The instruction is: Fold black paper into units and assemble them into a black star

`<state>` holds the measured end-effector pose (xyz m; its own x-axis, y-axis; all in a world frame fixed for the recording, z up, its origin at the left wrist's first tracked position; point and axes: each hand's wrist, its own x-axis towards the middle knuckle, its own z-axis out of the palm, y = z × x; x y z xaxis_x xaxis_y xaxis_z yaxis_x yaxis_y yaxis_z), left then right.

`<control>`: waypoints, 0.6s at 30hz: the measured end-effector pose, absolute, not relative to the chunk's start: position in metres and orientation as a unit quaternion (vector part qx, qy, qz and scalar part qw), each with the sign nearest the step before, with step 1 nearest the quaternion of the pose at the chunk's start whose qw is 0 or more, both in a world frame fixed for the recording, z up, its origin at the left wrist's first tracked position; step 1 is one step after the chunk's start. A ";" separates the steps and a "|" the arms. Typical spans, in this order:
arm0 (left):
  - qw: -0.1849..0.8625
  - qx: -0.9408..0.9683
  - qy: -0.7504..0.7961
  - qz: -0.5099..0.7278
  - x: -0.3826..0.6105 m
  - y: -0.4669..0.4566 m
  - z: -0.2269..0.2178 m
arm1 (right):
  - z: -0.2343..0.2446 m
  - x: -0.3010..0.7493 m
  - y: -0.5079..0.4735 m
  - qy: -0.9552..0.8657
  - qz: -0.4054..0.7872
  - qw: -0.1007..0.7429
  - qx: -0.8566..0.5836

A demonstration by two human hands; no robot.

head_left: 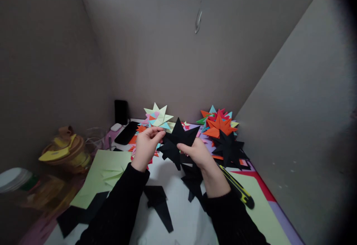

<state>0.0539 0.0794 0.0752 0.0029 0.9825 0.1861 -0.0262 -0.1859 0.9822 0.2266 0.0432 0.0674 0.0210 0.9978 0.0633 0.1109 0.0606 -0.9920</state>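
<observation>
Between my hands, above the white work surface, is a black folded-paper star (181,135) with several points. My right hand (196,152) grips its lower right part, the thumb lying across the front. My left hand (149,142) pinches the star's left side between thumb and fingertips. Below my hands lie loose black folded pieces, one (159,204) left of the middle and another (193,180) partly hidden by my right wrist. A finished-looking black star (228,148) rests to the right, leaning on an orange star (220,126).
A yellow-and-black utility knife (237,187) lies on light green paper (259,200) at right. Pale green sheets (96,174) and black paper (80,215) are at left, near a basket (67,152). Two phones and a pale green star (158,115) sit at the back. Grey partitions enclose the desk.
</observation>
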 end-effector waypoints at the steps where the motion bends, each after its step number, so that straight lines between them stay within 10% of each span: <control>1: 0.458 0.543 0.443 0.547 0.054 0.079 0.075 | 0.067 0.227 0.044 -0.539 0.450 0.491 -0.516; 18: 0.219 0.782 0.338 0.475 0.046 0.080 0.076 | 0.065 0.238 0.043 -0.569 0.435 0.501 -0.485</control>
<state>0.0456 0.0805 0.0762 0.3198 0.7366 0.5959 0.3211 -0.6760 0.6633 0.2381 0.0430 0.0648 -0.0272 0.9886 0.1479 0.1162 0.1501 -0.9818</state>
